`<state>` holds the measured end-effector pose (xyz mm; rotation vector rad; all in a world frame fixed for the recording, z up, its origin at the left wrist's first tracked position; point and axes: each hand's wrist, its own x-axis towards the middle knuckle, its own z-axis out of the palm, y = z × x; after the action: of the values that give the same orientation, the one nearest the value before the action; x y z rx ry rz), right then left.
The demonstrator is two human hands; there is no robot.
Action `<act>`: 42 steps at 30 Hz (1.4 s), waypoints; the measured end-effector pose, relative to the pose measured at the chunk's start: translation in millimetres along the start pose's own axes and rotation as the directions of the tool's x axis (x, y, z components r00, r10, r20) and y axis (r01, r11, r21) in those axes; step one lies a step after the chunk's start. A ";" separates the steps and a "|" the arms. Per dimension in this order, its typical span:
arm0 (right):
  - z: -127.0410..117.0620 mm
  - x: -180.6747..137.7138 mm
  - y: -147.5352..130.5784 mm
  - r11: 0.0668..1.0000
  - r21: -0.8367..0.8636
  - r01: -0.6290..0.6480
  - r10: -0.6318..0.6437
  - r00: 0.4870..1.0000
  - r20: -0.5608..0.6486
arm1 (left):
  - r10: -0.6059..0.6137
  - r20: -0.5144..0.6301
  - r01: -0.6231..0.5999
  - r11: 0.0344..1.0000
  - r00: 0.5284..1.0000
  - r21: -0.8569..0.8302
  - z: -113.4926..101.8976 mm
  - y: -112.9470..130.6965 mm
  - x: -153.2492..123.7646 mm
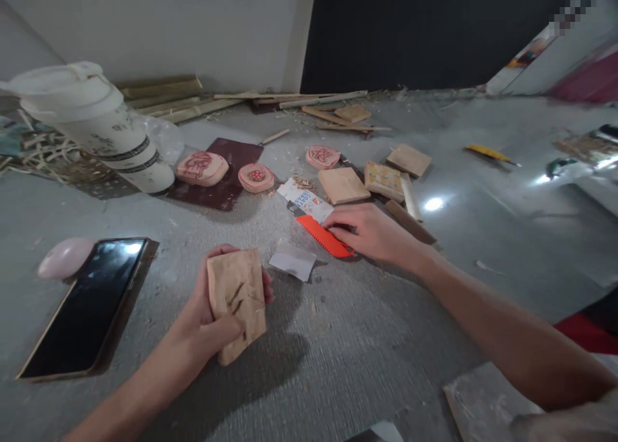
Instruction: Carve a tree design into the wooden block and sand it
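My left hand (207, 316) is closed around a pale wooden block (237, 300) with shallow carved cuts, holding it above the grey surface. My right hand (374, 233) reaches forward and its fingers rest on the handle end of an orange tool with a toothed edge (321, 235) that lies flat on the surface. A small folded white paper (292, 260) lies between my two hands. A printed card (305, 199) sits just beyond the orange tool.
A phone (89, 300) and a pink rounded object (65, 257) lie at left. A white lidded cup (96, 123) lies tipped at back left. Carved pink-marked pieces (201, 168), several wooden blocks (342, 184), sticks, shavings and a yellow tool (490, 153) are scattered behind.
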<state>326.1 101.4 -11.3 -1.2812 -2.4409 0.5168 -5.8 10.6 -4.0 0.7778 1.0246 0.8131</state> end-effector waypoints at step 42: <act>20.6 14.2 -53.3 0.947 -0.319 -0.032 0.008 0.997 -0.076 | 0.048 0.086 -0.044 0.998 0.995 -0.046 -0.4 -6.6 3.8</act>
<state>271.2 81.7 -3.0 -1.4201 -2.5238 0.0732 -3.7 10.8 -11.3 0.7950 0.9111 0.8317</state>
